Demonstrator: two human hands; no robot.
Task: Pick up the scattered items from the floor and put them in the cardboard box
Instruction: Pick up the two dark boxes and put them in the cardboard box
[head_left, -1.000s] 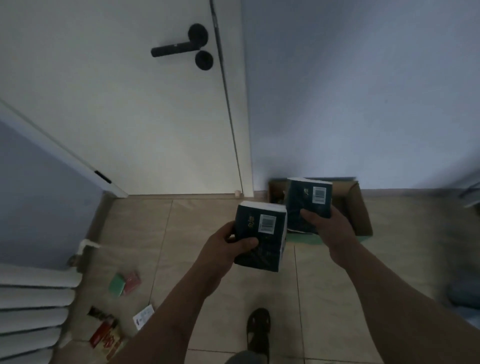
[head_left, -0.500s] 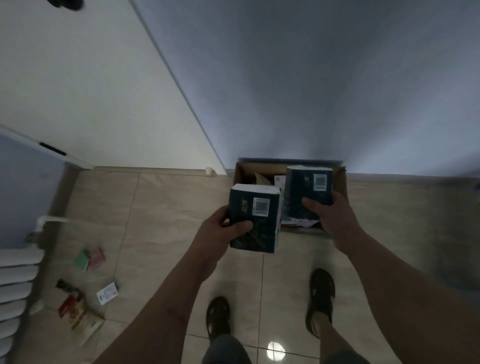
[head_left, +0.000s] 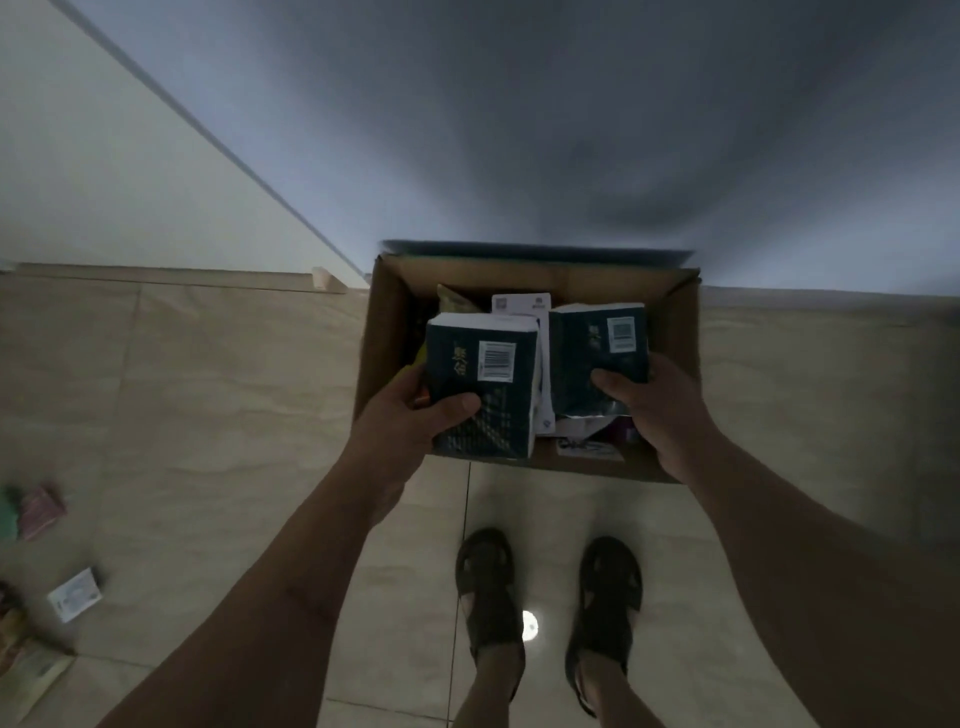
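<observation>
Left hand (head_left: 410, 415) gripping dark pack (head_left: 485, 384), right hand (head_left: 660, 405) gripping second pack (head_left: 597, 353), both above open cardboard box (head_left: 680, 322). Risk: left pack over near rim, could tip out. Leftover items (head_left: 75, 594) on floor.

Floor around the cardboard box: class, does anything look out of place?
Yes. Small packets and a white card still lie scattered on the tiles at far left, away from the cardboard box.
</observation>
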